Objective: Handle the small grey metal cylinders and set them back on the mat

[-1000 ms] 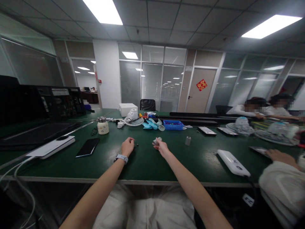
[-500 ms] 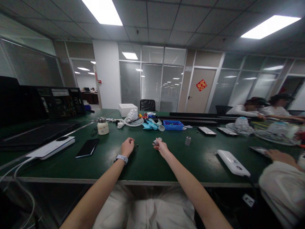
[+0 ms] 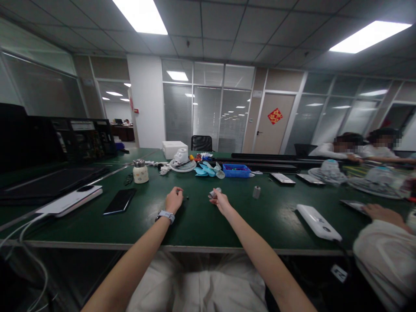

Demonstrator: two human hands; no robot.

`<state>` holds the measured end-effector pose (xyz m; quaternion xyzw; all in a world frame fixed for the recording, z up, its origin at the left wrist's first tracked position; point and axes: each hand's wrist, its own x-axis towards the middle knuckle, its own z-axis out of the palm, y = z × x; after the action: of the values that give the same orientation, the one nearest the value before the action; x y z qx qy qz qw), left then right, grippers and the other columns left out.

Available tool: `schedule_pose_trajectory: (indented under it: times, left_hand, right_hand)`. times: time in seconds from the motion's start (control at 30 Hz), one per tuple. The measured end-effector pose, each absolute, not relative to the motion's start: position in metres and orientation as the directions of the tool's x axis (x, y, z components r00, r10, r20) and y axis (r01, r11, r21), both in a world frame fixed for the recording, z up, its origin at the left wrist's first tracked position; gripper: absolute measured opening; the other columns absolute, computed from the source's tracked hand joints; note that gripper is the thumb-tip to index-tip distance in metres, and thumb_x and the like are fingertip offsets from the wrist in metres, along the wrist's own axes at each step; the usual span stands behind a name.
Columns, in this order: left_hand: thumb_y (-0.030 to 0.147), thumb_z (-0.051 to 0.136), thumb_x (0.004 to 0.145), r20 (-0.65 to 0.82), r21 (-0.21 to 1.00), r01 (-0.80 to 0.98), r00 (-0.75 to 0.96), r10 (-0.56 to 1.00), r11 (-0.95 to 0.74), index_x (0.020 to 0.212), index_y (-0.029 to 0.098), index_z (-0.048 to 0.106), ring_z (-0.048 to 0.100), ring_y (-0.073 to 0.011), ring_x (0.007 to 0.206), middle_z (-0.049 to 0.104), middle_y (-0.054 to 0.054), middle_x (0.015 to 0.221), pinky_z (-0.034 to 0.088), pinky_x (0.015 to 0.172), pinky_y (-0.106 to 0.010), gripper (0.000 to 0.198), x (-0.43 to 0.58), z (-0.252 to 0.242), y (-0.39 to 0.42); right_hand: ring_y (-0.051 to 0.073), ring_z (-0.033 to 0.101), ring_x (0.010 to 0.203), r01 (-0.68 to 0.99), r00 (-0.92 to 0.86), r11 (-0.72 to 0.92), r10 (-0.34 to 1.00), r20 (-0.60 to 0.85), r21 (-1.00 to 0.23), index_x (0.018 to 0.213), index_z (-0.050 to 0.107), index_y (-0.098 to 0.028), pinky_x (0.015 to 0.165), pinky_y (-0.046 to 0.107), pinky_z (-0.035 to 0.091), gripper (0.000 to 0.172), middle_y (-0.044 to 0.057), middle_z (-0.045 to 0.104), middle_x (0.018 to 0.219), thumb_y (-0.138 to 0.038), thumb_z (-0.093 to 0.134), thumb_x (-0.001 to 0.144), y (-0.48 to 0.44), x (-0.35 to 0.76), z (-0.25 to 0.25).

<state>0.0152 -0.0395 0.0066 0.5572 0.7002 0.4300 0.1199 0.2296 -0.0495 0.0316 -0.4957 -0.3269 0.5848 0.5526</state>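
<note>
My right hand [image 3: 221,203] has its fingers wrapped round a small grey metal cylinder [image 3: 213,193] and holds it just above the green table. The fingers cover part of the cylinder. My left hand [image 3: 174,200], with a watch [image 3: 165,215] on its wrist, rests by the table with its fingers curled together. Whether anything is pinched in them is hidden. Just right of the left hand lies a tiny dark piece [image 3: 187,198]. A second grey cylinder [image 3: 256,192], with a short stub on top, stands upright to the right of my right hand.
Beyond my hands are blue fan blades [image 3: 206,169], a white fan grille [image 3: 182,166] and a blue basket [image 3: 235,170]. A jar [image 3: 140,172] and phone [image 3: 119,202] lie left. At right are a white device [image 3: 318,222] and a co-worker's hand [image 3: 383,212].
</note>
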Motion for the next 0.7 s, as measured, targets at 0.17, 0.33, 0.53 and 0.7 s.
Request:
schedule_pose_trajectory:
  times: [0.17, 0.33, 0.53, 0.7]
  left_hand:
    - [0.027, 0.042, 0.085, 0.318, 0.734, 0.679, -0.347, 0.882, 0.003, 0.099, 0.023, 0.061, 0.065, -0.0199, 0.079, 0.071, -0.004, 0.082, 0.043, 0.068, -0.027, 0.024, 0.0148, 0.0062, -0.0391]
    - [0.028, 0.042, 0.086, 0.327, 0.72, 0.694, -0.352, 0.877, 0.011, 0.1, 0.022, 0.062, 0.065, -0.0199, 0.08, 0.071, -0.006, 0.088, 0.044, 0.069, -0.027, 0.025, 0.0148, 0.0067, -0.0388]
    - [0.03, 0.042, 0.084, 0.333, 0.703, 0.711, -0.354, 0.874, 0.02, 0.099, 0.022, 0.062, 0.063, -0.0203, 0.079, 0.069, -0.005, 0.088, 0.042, 0.066, -0.027, 0.026, 0.0166, 0.0095, -0.0418]
    - [0.029, 0.043, 0.084, 0.327, 0.707, 0.707, -0.351, 0.877, 0.02, 0.099, 0.022, 0.062, 0.062, -0.0193, 0.078, 0.069, -0.005, 0.089, 0.041, 0.067, -0.027, 0.025, 0.0172, 0.0105, -0.0431]
  right_hand:
    - [0.008, 0.055, 0.04, -0.319, 0.097, -0.175, 0.971, -0.216, -0.931, 0.078, 0.056, -0.013, 0.044, 0.016, 0.045, 0.017, 0.001, 0.063, 0.058, -0.024, 0.053, 0.091, -0.0481, 0.2298, 0.0305]
    - [0.008, 0.055, 0.04, -0.323, 0.105, -0.167, 0.972, -0.211, -0.932, 0.079, 0.056, -0.012, 0.045, 0.017, 0.046, 0.016, 0.001, 0.063, 0.06, -0.024, 0.054, 0.09, -0.046, 0.2299, 0.0283]
    - [0.008, 0.054, 0.039, -0.329, 0.107, -0.171, 0.97, -0.217, -0.929, 0.08, 0.057, -0.013, 0.044, 0.017, 0.046, 0.014, 0.001, 0.063, 0.058, -0.022, 0.053, 0.09, -0.0457, 0.2295, 0.0285]
    - [0.008, 0.054, 0.038, -0.322, 0.105, -0.165, 0.973, -0.208, -0.932, 0.079, 0.056, -0.013, 0.042, 0.016, 0.045, 0.015, 0.0, 0.062, 0.058, -0.022, 0.053, 0.09, -0.0445, 0.2292, 0.0277]
